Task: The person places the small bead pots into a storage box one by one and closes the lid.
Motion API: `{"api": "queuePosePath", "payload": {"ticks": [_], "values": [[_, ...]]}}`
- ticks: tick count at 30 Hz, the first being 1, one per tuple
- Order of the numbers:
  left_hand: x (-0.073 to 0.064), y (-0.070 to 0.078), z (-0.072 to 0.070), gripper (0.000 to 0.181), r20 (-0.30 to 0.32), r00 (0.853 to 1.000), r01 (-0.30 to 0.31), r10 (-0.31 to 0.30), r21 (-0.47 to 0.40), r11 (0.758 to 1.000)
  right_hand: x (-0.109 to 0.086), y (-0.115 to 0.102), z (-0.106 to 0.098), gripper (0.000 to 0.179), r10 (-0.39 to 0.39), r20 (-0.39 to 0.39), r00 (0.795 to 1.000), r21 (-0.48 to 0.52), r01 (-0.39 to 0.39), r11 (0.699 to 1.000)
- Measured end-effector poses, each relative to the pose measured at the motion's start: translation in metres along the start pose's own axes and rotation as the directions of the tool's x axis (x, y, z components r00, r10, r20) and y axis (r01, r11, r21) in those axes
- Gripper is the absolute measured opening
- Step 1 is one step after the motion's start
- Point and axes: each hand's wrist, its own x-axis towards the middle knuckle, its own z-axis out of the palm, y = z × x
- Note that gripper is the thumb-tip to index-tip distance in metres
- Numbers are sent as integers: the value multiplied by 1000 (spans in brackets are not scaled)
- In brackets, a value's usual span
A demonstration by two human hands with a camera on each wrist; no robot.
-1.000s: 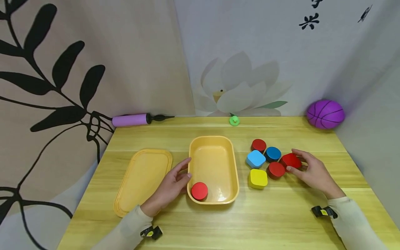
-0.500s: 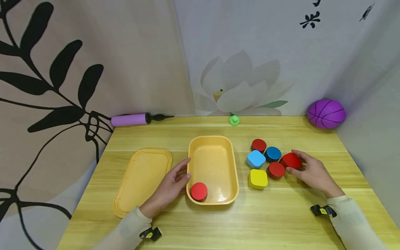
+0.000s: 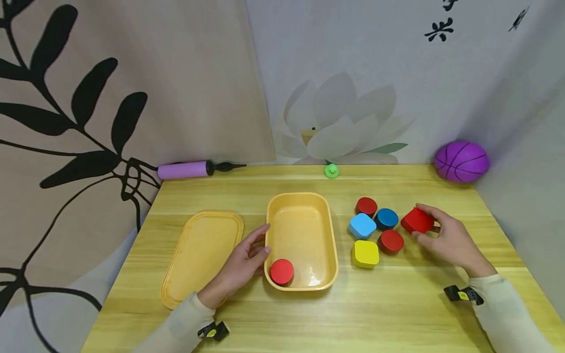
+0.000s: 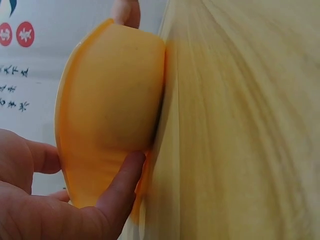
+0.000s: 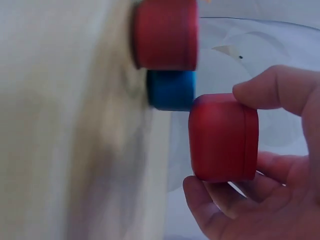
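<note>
My right hand (image 3: 450,242) pinches a red rounded-square block (image 3: 417,220) between thumb and fingers. In the right wrist view this red block (image 5: 223,138) is held off the table. Beside it on the tabletop sit a blue round block (image 3: 386,218), two red round blocks, the nearer red round block (image 3: 390,242) among them, a light blue rounded-square block (image 3: 362,226) and a yellow rounded-square block (image 3: 365,254). My left hand (image 3: 238,267) touches the left wall of a yellow-orange box (image 3: 333,245) with relaxed fingers. Inside the box's near left corner lies a red round block (image 3: 281,272).
A flat yellow-orange lid (image 3: 200,250) lies left of the box, partly behind my left forearm. Along the back edge are a purple hand pump (image 3: 185,170), a small green duck (image 3: 331,170) and a purple ball (image 3: 461,162). Fabric walls enclose the wooden table (image 3: 353,314).
My right hand has lifted the red rounded-square block and shifted slightly right and back, away from the neighbouring blocks. My left hand and the box look unchanged.
</note>
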Motion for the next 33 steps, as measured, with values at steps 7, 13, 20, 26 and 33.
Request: {"api": "queuePosePath", "payload": {"ticks": [7, 13, 20, 26, 33], "values": [[1, 0, -1, 60, 7, 1000, -18, 19, -10, 1000, 3, -20, -1, 72, -69, -44, 997, -3, 69, 998], [4, 1, -1, 61, 14, 999, -29, 29, -7, 1000, 5, -42, 7, 70, -152, -39, 988, -14, 152, 988], [4, 3, -2, 62, 43, 999, -31, 31, -8, 999, 15, -74, 16, 68, -267, -31, 963, -36, 266, 963], [3, 3, -2, 63, 56, 998, -31, 31, -13, 999, 26, -95, 30, 67, -336, 5, 942, 12, 336, 942], [2, 2, -2, 63, 60, 998, -31, 32, -19, 999, 35, -122, 50, 67, -419, 79, 904, 61, 415, 908]]}}
